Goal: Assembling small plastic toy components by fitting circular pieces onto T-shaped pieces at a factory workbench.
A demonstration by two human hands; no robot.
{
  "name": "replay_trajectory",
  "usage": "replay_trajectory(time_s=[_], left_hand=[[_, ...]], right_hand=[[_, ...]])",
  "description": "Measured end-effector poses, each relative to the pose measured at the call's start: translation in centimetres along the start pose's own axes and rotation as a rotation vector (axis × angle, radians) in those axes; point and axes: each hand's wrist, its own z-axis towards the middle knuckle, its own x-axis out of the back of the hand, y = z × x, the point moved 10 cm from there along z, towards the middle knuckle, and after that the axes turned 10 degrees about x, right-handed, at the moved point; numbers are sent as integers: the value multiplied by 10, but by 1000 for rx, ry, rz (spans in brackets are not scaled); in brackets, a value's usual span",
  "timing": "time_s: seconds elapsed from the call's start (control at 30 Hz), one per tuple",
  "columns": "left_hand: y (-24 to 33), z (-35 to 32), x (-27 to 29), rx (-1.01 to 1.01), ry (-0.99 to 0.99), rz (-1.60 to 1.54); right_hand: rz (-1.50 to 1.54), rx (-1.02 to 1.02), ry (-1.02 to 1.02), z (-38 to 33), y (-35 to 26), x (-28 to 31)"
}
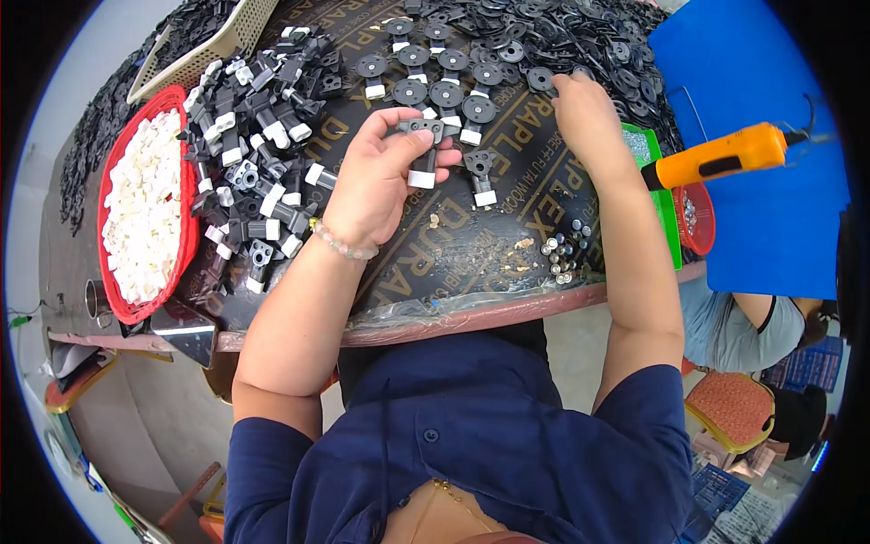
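Note:
In my left hand (385, 172) is a black plastic bracket (422, 156) with a white foot, pinched under the thumb. At the edge of a heap of black discs (616, 54), my right hand (584, 109) has its fingers closed on the rim of a round black disc (539, 80). Assembled pieces, each a bracket topped by a disc (446, 93), lie in rows between the hands. Nearer me, a single bracket without a disc (481, 172) lies flat. Small metal caps (560, 258) are scattered below my right forearm.
On the left, a red basket (192, 218) of white pieces stands beside a heap of black-and-white brackets (263, 118). A beige basket (204, 45) is behind. An orange power screwdriver (720, 156) hangs over a green tray (671, 227) and red bowl (707, 231). Another person (743, 331) sits at right.

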Motion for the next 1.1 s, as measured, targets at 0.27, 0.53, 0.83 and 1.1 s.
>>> replay_trajectory(time_s=[0.27,0.53,0.83,1.1], left_hand=[[-3,1,2,15,3,31],[-1,-2,2,-11,9,-54],[1,-7,-4,3,3,-100],[-5,-3,-5,33,-33,-132]], right_hand=[[-228,162,-60,38,10,-51],[556,6,-46,16,0,-12],[795,35,-214,-17,-1,-37],[412,63,-187,-14,-16,-33]])
